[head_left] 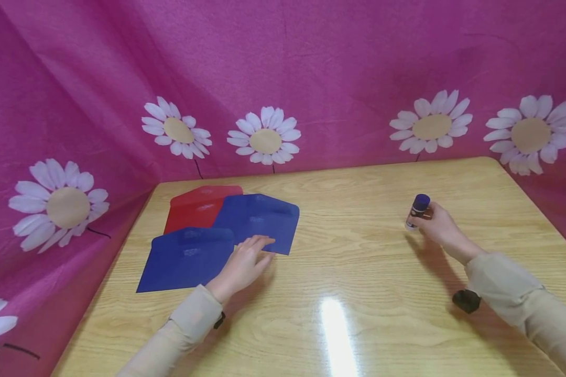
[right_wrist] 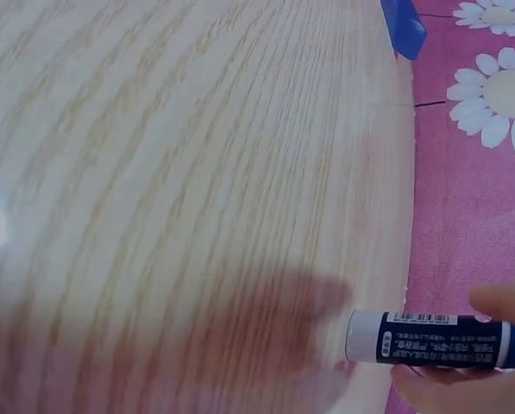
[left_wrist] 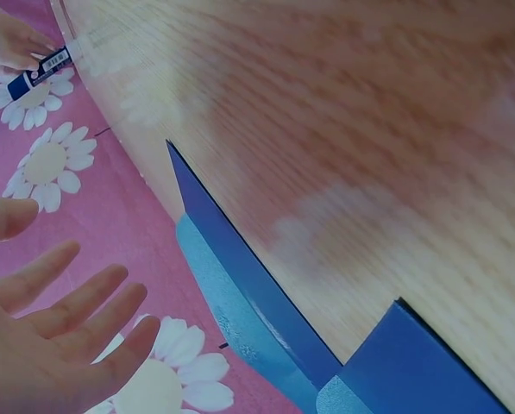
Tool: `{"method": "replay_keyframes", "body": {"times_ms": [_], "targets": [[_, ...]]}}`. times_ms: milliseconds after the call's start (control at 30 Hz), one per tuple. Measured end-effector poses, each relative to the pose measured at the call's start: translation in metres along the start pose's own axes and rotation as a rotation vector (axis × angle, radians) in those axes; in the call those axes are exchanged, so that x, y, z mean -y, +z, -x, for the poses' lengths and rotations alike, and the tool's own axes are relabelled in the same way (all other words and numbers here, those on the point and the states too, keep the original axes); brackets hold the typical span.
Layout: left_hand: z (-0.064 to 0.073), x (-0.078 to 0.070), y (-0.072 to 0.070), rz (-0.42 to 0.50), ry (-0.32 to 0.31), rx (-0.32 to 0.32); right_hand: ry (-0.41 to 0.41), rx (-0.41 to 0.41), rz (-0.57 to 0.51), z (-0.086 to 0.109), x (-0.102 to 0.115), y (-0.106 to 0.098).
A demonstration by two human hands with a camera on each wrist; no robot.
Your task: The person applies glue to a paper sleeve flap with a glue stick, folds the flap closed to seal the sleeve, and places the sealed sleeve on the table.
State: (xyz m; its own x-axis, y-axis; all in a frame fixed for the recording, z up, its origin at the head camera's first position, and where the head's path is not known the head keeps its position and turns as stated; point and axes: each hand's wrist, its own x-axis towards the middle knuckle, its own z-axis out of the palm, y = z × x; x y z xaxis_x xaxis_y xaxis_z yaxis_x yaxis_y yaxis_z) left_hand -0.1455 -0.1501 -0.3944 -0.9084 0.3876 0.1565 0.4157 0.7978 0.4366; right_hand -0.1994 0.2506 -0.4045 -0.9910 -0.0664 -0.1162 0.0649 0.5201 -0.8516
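Note:
On the right of the head view, my right hand [head_left: 439,225] grips a glue stick [head_left: 421,203] with a dark blue cap, upright at the table. Its white base and printed dark label show in the right wrist view, where the thumb and fingers [right_wrist: 499,302] hold it near the cap. My left hand [head_left: 244,266] has its fingers spread loosely and holds nothing, over the table beside two blue envelopes [head_left: 184,264]. Behind them a red envelope [head_left: 195,207] lies partly covered. The envelopes' flaps are unfolded, pointing away from me, with shiny patches on them.
The wooden table [head_left: 358,235] ends at a pink cloth [head_left: 339,78] with white daisies, hanging behind it and on the left. A bright light reflection [head_left: 338,335] lies on the tabletop near the front.

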Motion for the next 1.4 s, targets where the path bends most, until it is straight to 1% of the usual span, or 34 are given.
{"method": "replay_keyframes", "body": {"times_ms": [133,200,333,500,667,800,933,1067,1200,1400], "targets": [[0.000,0.000,-0.001,0.005,-0.015,0.011,0.006,-0.023,0.012,-0.001,0.000,0.000],[0.000,0.000,-0.001,0.008,-0.019,0.015,-0.005,-0.034,0.026,-0.001,0.000,0.001],[0.000,0.000,-0.001,0.012,-0.022,0.019,-0.021,-0.040,0.027,0.000,0.001,0.001],[0.000,0.000,-0.002,0.019,-0.026,0.026,-0.012,-0.046,0.032,0.001,0.003,0.001],[0.000,0.001,-0.002,0.016,-0.028,0.031,-0.043,-0.063,0.062,0.002,0.006,0.001],[0.001,0.002,-0.003,0.017,-0.020,0.038,-0.087,-0.074,0.081,0.005,0.011,0.001],[0.000,0.001,-0.006,0.029,-0.006,0.038,-0.141,-0.076,0.108,0.009,0.019,0.002],[-0.002,0.000,-0.010,0.049,-0.012,0.024,-0.215,-0.082,0.150,0.013,0.029,0.005],[-0.004,-0.003,-0.013,0.083,-0.029,0.013,-0.314,-0.109,0.179,0.018,0.041,0.010],[-0.008,-0.009,-0.019,0.151,-0.029,-0.008,-0.488,-0.184,0.233,0.024,0.054,0.021]]}}
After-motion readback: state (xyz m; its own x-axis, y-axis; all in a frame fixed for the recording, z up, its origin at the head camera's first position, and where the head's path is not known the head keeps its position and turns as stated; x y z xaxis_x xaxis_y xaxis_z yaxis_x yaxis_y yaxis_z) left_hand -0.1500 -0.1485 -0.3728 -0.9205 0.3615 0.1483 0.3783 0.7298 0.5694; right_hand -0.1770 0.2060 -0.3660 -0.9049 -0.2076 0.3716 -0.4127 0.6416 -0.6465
